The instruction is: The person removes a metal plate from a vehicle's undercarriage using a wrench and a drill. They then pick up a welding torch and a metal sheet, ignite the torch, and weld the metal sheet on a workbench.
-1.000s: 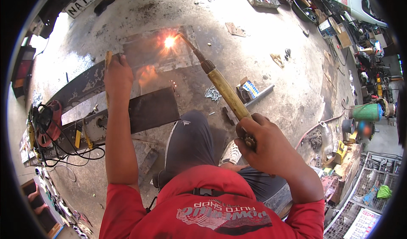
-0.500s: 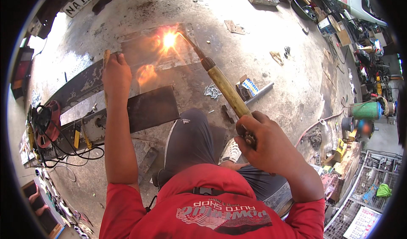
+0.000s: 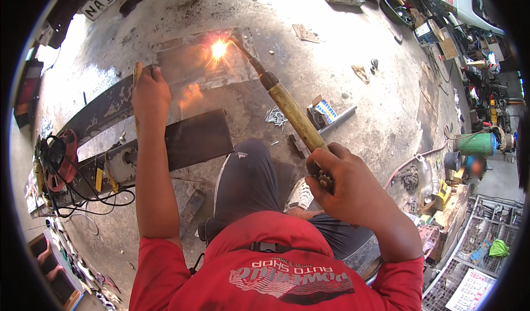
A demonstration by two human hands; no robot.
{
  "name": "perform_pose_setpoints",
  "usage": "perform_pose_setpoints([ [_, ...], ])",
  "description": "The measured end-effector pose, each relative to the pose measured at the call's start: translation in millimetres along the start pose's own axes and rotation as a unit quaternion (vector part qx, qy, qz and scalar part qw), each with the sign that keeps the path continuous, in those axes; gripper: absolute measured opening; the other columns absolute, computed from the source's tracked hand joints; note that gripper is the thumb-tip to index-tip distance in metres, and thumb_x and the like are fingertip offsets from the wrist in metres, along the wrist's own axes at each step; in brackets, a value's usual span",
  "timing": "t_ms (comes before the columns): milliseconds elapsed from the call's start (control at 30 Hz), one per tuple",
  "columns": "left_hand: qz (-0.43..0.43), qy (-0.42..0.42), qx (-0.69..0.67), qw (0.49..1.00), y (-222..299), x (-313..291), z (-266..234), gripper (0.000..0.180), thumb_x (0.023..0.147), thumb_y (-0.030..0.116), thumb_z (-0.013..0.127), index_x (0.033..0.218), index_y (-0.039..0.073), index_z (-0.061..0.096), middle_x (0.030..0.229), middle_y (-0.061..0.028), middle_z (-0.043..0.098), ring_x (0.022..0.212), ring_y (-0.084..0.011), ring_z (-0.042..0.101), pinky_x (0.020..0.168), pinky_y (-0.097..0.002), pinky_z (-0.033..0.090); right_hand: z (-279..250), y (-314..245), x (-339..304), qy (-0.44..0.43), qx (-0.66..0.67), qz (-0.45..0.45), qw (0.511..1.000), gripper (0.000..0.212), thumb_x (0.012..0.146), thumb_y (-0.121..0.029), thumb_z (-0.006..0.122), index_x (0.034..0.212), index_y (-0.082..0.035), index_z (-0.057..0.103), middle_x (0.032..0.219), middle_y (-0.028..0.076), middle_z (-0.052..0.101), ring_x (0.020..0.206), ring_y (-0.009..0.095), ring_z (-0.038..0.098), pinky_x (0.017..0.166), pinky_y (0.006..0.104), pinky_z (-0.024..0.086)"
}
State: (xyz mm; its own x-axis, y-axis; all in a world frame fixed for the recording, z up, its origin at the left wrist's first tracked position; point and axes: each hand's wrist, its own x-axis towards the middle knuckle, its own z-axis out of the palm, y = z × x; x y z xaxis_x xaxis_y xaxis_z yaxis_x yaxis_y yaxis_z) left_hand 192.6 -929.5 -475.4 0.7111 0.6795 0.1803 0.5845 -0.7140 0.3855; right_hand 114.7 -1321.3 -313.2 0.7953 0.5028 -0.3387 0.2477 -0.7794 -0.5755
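Note:
My right hand [image 3: 348, 184] is wrapped round the rear of a gas torch [image 3: 297, 117] with a long brassy handle and a thin bent tip. A bright flame [image 3: 219, 49] burns at that tip, over a flat plate [image 3: 171, 54] on the floor. My left hand [image 3: 152, 93] is closed on a thin yellowish strip [image 3: 137, 79], whose lower length is partly hidden by my forearm. Under and beside that hand lies a long, dark metal piece [image 3: 102, 109] with worn paint. Nearer my knee a dark flat metal plate [image 3: 200, 140] extends past my left forearm.
Nails [image 3: 275, 117], a small blue-and-white box [image 3: 324, 111] and a metal tube [image 3: 339, 119] lie ahead of my knees. A red reel with black cable [image 3: 63, 159] is at the left. Along the right stand a green cylinder [image 3: 476, 144] and a wire rack [image 3: 494, 214].
The torch tip and its flame have shifted very slightly left, and the flare looks smaller. Both hands keep their hold.

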Motion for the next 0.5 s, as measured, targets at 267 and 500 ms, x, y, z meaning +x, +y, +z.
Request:
perform_pose_setpoints([
  [267,-0.01,-0.013,0.012,1.0,1.5,1.2,-1.2,0.043,0.109,0.039,0.05,0.12,0.004,0.071,0.111,-0.0255,0.074,0.106,-0.0466,0.07,0.092,-0.0534,0.055,-0.1,-1.1,-2.3,-0.003,-0.004,-0.001,1.0,0.02,0.091,-0.01,0.073,0.108,-0.004,0.066,0.097,0.019,0.061,0.086,0.04,0.067,0.076,0.0481,0.053],
  [500,-0.007,-0.01,0.01,1.0,-1.9,2.1,1.4,0.041,0.109,0.039,0.05,0.12,0.006,0.072,0.111,-0.0253,0.075,0.105,-0.0457,0.071,0.09,-0.0531,0.056,-0.6,-2.4,-3.3,-0.01,-0.008,0.004,1.0,0.02,0.091,-0.01,0.073,0.108,-0.005,0.066,0.097,0.019,0.061,0.086,0.04,0.067,0.076,0.0485,0.053],
])
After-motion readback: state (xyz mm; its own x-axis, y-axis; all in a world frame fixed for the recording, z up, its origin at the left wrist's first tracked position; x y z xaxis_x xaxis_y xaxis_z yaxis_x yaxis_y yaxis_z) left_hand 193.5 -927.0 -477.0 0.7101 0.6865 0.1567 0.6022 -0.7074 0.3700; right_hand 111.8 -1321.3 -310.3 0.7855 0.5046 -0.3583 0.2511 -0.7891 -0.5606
